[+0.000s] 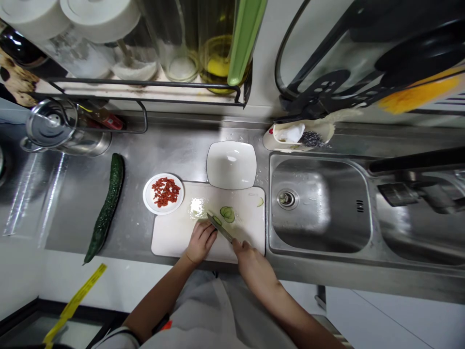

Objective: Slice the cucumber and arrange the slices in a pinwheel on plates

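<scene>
My right hand (252,261) is wrapped round the handle of a kitchen knife (224,232), whose blade slants up and left over the white cutting board (174,242). Close to the blade's left side, my left hand (201,238) has its fingers curled down on a piece of cucumber, mostly hidden beneath them. One cucumber slice (217,220) lies against the blade. A few overlapping cucumber slices (227,214) rest just right of the knife tip. Another thin slice (260,201) is near the board's upper right corner.
A white plate of red berries (166,192) overlaps the board's upper left corner. Behind the board stands a white bowl (231,165). A whole cucumber (106,208) lies left. The steel sink (319,208) is right; a rack (152,92) with jars hangs above the counter.
</scene>
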A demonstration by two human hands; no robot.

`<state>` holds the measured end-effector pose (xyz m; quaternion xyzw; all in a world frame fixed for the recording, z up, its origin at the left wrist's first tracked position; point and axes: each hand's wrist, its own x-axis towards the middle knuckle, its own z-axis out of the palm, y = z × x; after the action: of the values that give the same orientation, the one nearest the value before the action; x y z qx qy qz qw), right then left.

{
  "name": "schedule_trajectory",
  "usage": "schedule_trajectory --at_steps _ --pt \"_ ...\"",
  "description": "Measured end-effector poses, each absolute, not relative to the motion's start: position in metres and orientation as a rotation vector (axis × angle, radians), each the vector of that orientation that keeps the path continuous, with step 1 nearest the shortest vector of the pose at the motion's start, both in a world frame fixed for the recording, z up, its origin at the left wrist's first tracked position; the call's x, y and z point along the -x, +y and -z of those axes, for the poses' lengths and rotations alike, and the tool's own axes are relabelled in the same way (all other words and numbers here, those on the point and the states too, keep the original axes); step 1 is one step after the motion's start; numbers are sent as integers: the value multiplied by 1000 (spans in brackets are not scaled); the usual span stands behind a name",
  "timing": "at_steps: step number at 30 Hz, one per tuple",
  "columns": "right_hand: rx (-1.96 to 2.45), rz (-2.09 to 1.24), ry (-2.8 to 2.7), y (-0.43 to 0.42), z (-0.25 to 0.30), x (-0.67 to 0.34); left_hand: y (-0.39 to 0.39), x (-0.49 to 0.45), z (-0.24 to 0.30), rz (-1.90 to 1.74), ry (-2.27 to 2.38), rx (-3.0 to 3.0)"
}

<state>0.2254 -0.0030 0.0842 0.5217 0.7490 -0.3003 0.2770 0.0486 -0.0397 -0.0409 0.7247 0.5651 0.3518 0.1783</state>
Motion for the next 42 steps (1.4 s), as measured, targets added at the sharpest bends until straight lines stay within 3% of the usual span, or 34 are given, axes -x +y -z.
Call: schedule_trajectory --at_steps 42 --pt "-1475 808 2011 5 -51 -208 -43 -49 43 -983 1606 -2047"
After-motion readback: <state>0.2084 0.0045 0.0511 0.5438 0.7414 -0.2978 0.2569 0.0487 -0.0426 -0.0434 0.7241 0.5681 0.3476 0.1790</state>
